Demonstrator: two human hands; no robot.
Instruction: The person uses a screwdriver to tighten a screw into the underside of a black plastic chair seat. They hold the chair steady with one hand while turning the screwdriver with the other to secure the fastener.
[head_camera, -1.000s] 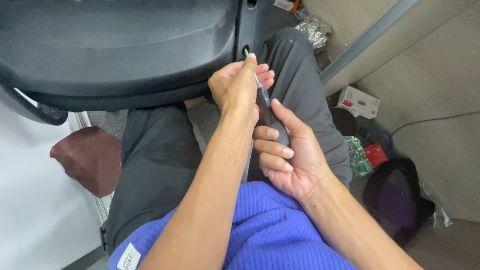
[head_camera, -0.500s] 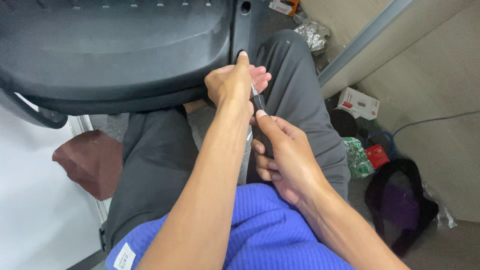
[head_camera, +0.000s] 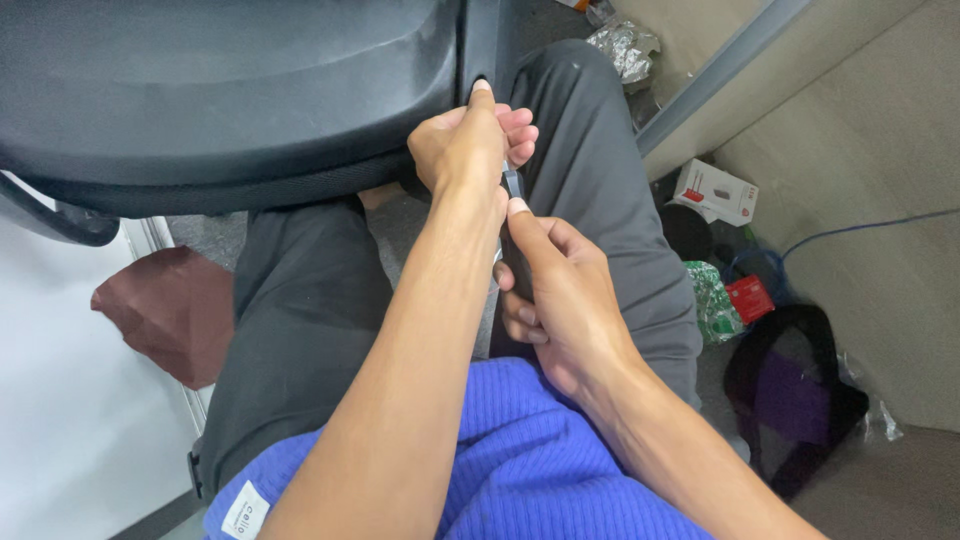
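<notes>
Black plastic fills the far left: the underside of a chair seat (head_camera: 230, 90), resting across the person's lap. The left hand (head_camera: 465, 145) is closed, fingertip pressed at a hole near the seat's edge. The right hand (head_camera: 555, 290), just nearer, is clamped on a slim dark tool (head_camera: 513, 185) pointing up. Keeping the tool straight and the seat steady would likely help.

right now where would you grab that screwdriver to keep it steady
Probably by its dark handle, wrapping it from the right side as the right hand does. The handle is the thick part; the thin metal shaft points up toward the black chair part, where the left hand fingers pinch it near the tip.
</notes>
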